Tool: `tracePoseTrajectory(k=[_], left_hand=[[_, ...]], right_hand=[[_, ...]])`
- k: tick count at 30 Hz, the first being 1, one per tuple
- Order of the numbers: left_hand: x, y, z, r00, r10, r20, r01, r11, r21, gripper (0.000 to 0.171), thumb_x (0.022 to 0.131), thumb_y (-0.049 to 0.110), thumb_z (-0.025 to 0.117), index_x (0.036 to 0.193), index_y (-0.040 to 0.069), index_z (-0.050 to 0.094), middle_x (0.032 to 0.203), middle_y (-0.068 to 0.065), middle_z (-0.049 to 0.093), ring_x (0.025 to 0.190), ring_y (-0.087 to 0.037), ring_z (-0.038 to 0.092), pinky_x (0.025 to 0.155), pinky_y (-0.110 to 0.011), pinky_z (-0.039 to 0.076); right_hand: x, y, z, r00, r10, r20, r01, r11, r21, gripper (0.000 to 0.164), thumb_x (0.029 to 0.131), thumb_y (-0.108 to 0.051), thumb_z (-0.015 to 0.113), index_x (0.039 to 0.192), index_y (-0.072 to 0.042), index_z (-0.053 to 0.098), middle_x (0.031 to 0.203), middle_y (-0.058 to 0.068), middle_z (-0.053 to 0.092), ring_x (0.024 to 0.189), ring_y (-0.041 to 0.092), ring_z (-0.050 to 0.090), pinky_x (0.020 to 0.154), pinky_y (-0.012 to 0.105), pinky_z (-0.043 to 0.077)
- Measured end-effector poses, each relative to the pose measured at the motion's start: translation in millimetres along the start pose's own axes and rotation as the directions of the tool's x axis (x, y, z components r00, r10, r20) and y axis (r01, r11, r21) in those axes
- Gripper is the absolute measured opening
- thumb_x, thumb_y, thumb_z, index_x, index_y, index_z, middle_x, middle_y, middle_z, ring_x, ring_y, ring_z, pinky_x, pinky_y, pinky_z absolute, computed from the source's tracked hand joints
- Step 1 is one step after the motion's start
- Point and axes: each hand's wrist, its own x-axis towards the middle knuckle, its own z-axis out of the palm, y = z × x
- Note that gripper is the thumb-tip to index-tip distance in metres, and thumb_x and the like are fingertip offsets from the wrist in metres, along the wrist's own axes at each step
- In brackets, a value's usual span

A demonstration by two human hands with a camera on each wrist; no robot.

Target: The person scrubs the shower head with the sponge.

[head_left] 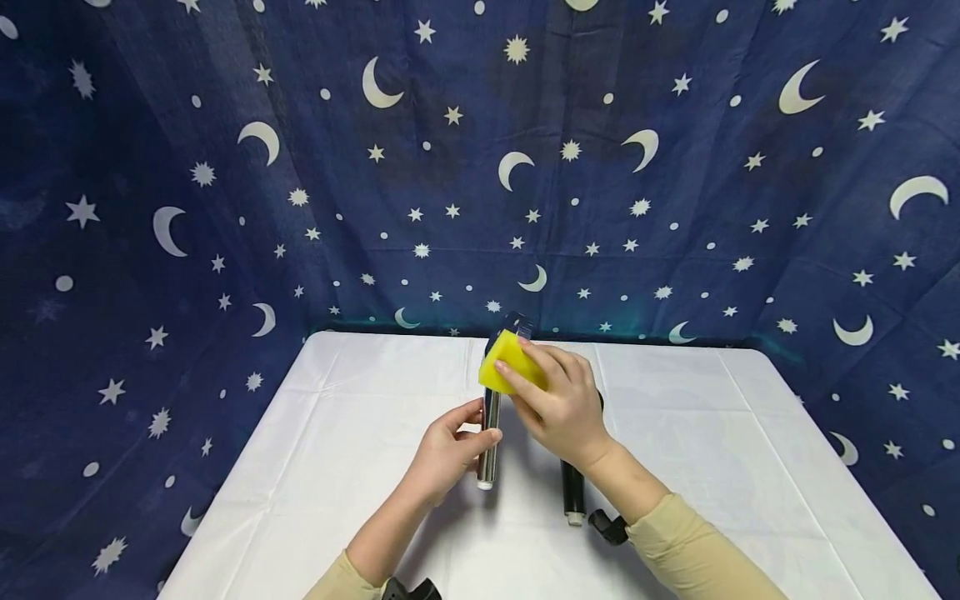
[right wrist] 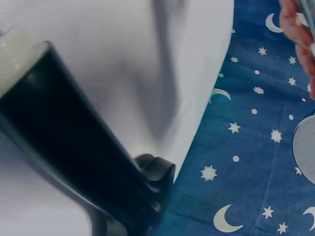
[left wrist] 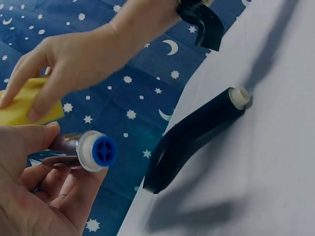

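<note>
My left hand (head_left: 450, 450) holds a chrome handheld shower head (head_left: 488, 446) by its handle, between thumb and fingers. Its white threaded end with a blue insert (left wrist: 104, 151) points toward me. A yellow sponge (head_left: 497, 367) is gripped in my right hand (head_left: 564, 407), overlapping the upper part of the chrome shower head in the head view. At the right edge of the right wrist view, a round grey spray face (right wrist: 306, 147) shows. Beneath my right hand, a black handheld shower head (left wrist: 192, 135) with a pale threaded end lies on the table, partly hidden in the head view.
A white cloth (head_left: 352, 442) covers the table, whose far edge meets a dark blue curtain (head_left: 465, 192) with moons and stars. Black wrist mounts (head_left: 608, 527) are worn at both sleeves.
</note>
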Motion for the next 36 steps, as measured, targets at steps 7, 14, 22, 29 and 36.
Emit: tracePoseTrajectory(k=[7,14,22,29,36], left_hand=[[-3.6,3.9,1.0,0.999,-0.040,0.029,0.042,0.996,-0.079,0.053,0.092,0.017,0.078,0.139,0.002,0.060,0.119,-0.011,0.053,0.088,-0.016,0.066,0.068,-0.038,0.061],[-5.2,6.6,-1.5,0.995,-0.038,0.095,0.048,0.993,-0.107,0.056,0.093,0.016,0.077,0.144,0.004,0.056,0.119,-0.013,0.055,0.089,-0.020,0.069,0.066,-0.035,0.060],[-5.2,9.5,-6.3,0.991,-0.018,0.129,0.028,0.997,-0.071,0.053,0.095,0.015,0.075,0.144,0.010,0.058,0.118,-0.012,0.057,0.092,-0.023,0.070,0.068,-0.037,0.060],[-6.3,1.3,-11.4,0.983,0.007,0.182,0.001,0.999,-0.045,0.050,0.097,0.014,0.071,0.145,0.008,0.057,0.119,-0.013,0.058,0.090,-0.021,0.069,0.066,-0.034,0.058],[-6.3,-5.7,-15.9,0.972,0.012,0.234,-0.004,0.999,-0.035,0.050,0.099,0.010,0.068,0.146,0.006,0.054,0.120,-0.015,0.057,0.089,-0.020,0.069,0.067,-0.034,0.058]], right_hand=[[-4.6,-1.4,6.3,0.991,-0.137,-0.003,0.137,0.990,-0.027,0.032,0.099,-0.020,0.057,0.126,-0.021,0.074,0.139,0.014,0.061,0.109,0.037,0.060,0.085,0.052,0.048],[5.6,10.8,1.9,0.979,-0.201,0.019,0.201,0.977,-0.066,0.036,0.097,-0.016,0.059,0.130,-0.022,0.072,0.143,0.012,0.059,0.112,0.036,0.061,0.088,0.049,0.048],[24.5,18.9,-6.0,0.992,-0.127,-0.012,0.126,0.991,-0.033,0.034,0.095,-0.018,0.061,0.127,-0.021,0.073,0.138,0.012,0.062,0.109,0.035,0.061,0.087,0.050,0.047],[35.6,26.0,-13.3,0.988,0.130,0.084,-0.138,0.986,0.095,0.038,0.094,-0.023,0.055,0.127,-0.020,0.073,0.133,0.013,0.064,0.106,0.037,0.059,0.086,0.052,0.044],[50.0,35.7,-24.9,0.809,0.463,0.363,-0.561,0.791,0.243,0.035,0.099,-0.025,0.060,0.132,-0.022,0.071,0.135,0.003,0.063,0.115,0.026,0.055,0.090,0.049,0.043]])
